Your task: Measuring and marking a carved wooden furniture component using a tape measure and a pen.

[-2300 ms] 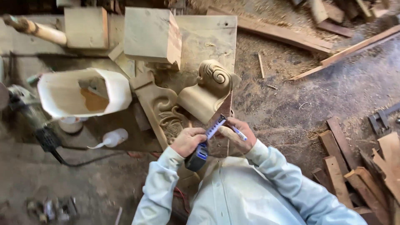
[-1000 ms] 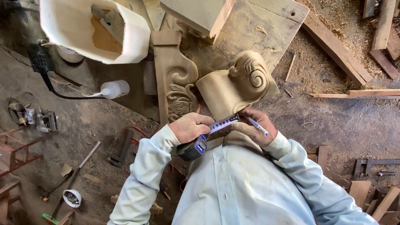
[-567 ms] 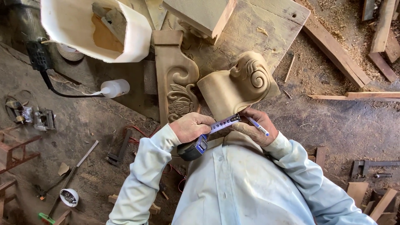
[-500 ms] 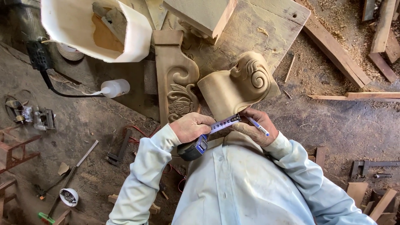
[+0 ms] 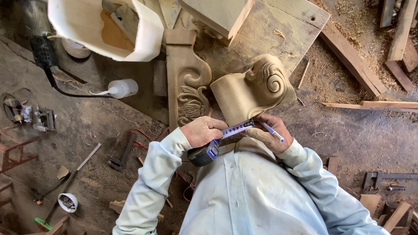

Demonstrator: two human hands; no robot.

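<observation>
The left hand (image 5: 203, 131) is closed around a tape measure (image 5: 204, 153), whose blade (image 5: 237, 129) is drawn across the near end of a carved scroll block (image 5: 252, 89). The right hand (image 5: 269, 133) pins the blade's far end to that block and also holds a pen (image 5: 273, 132). Left of the block, touching it, lies a flower-carved panel (image 5: 187, 82); further left are a small white squeeze bottle (image 5: 121, 88) and a white tub (image 5: 106, 27).

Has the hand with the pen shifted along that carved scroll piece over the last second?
No. The right hand with the pen sits at the same near end of the carved scroll block, tape measure stretched as before; only the camera drifted slightly.
</observation>
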